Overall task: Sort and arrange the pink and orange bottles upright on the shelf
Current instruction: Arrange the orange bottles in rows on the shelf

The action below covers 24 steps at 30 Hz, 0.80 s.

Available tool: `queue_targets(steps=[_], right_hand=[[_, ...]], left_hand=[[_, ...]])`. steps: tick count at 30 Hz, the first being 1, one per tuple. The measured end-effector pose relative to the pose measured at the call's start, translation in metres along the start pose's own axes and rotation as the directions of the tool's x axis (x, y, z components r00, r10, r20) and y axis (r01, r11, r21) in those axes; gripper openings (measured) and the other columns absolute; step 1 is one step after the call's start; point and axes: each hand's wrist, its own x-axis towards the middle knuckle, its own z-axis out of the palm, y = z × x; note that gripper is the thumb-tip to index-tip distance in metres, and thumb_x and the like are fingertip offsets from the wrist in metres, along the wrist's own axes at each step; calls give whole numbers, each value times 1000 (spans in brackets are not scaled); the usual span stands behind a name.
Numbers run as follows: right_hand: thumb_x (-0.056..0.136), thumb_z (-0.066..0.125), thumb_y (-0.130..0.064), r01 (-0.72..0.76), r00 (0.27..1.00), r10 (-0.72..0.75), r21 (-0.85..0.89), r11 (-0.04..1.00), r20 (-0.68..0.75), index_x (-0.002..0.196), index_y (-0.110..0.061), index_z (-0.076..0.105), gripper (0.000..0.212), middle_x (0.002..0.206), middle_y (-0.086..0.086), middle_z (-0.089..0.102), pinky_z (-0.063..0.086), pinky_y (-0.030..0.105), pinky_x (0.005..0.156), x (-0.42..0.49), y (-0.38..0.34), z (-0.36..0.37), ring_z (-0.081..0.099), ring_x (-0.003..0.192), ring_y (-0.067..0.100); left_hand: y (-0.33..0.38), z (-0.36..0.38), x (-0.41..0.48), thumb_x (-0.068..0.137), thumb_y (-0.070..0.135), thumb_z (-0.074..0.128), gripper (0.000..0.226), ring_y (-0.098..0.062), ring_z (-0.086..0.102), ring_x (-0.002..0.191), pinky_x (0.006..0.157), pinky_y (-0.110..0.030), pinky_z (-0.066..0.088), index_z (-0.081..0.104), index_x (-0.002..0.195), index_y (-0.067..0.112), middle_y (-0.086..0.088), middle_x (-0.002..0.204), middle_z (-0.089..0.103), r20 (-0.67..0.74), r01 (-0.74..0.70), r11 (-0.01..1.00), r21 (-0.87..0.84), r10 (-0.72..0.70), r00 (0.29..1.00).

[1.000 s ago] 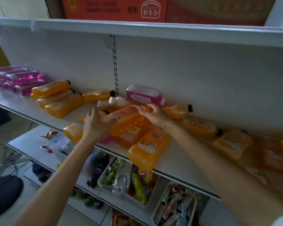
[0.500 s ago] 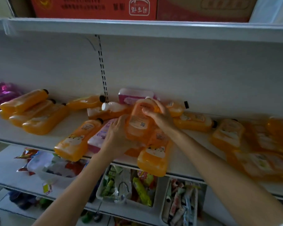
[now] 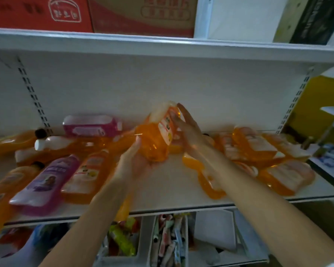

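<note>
The orange bottle (image 3: 158, 139) is held tilted above the middle of the shelf (image 3: 172, 189), near its back edge. The left hand (image 3: 139, 162) cups the base, fingers curled beneath to bear the weight. The right hand (image 3: 187, 130) lies flat against the side, fingers straight, evidently to steer it upright, while the remaining bottles (image 3: 255, 147) lie flat toward both ends.

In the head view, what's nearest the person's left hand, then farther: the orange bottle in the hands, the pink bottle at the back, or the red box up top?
From the left hand:
1. orange bottle, held in it, centre.
2. pink bottle, lying at back left.
3. red box, top shelf, upper left.
</note>
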Motion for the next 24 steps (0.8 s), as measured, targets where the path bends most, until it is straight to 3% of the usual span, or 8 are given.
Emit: queue_targets(steps=[3, 6, 9, 13, 17, 19, 21, 24], right_hand=[[90, 59, -33, 54, 996, -52, 21, 998, -67, 126, -38, 45, 39, 122, 5, 60, 53, 28, 55, -8, -1, -30, 64, 95, 18], [87, 63, -35, 192, 966, -219, -186, 964, -139, 128, -33, 48, 44, 114, -9, 59, 57, 35, 79, -5, 2, -61, 61, 100, 8], [85, 62, -46, 253, 932, -342, -456, 853, -123, 132, -35, 46, 51, 119, -19, 52, 51, 39, 94, 1, 7, -89, 54, 111, 7], [82, 59, -56, 215, 944, -307, -479, 851, -123, 138, -35, 36, 64, 127, -12, 47, 49, 36, 96, 5, 7, -122, 51, 116, 11], [77, 64, -58, 160, 955, -272, -562, 811, -121, 138, -37, 32, 72, 129, -2, 47, 48, 21, 80, 14, 0, -152, 53, 111, 14], [79, 64, -53, 164, 954, -281, -604, 780, -104, 138, -36, 32, 69, 127, -1, 46, 46, 18, 73, 18, -2, -165, 53, 108, 16], [81, 64, -51, 167, 956, -279, -625, 763, -86, 137, -36, 32, 66, 125, 1, 44, 47, 18, 71, 22, -2, -177, 54, 106, 18], [80, 65, -49, 188, 957, -286, -658, 729, -43, 136, -37, 33, 65, 126, 2, 45, 48, 21, 75, 28, 3, -193, 53, 109, 19]], left_hand=[[-7, 25, 14, 37, 59, 83, 104, -26, 67, 90, 63, -36, 56, 49, 126, 17, -12, 117, 63, 2, 81, 994, 77, -82, 997], [-25, 44, 32, 65, 40, 75, 74, -21, 65, 90, 58, -29, 56, 43, 129, 18, -10, 120, 57, -196, 57, 898, 437, 33, 980], [-49, 59, 47, 70, 25, 78, 56, -18, 67, 82, 56, -29, 57, 46, 116, 18, -5, 106, 61, -230, -3, 759, 651, 201, 952], [-74, 78, 73, 72, 43, 74, 61, -17, 69, 80, 66, -38, 59, 47, 121, 19, -3, 103, 65, -210, 35, 686, 727, 174, 962], [-96, 97, 90, 72, 56, 68, 58, -13, 68, 81, 69, -33, 58, 53, 115, 20, 1, 98, 68, -170, 17, 620, 785, 190, 967], [-104, 102, 97, 68, 69, 61, 69, -11, 67, 84, 71, -30, 58, 53, 117, 23, 5, 100, 68, -145, 35, 580, 814, 144, 979], [-110, 106, 102, 58, 83, 52, 86, -13, 65, 95, 83, -38, 55, 48, 123, 28, 6, 109, 66, -122, 62, 508, 859, 87, 989], [-118, 108, 103, 77, 72, 44, 75, -19, 47, 121, 99, -35, 38, 35, 138, 30, 4, 133, 49, -79, 61, 382, 922, 31, 996]])
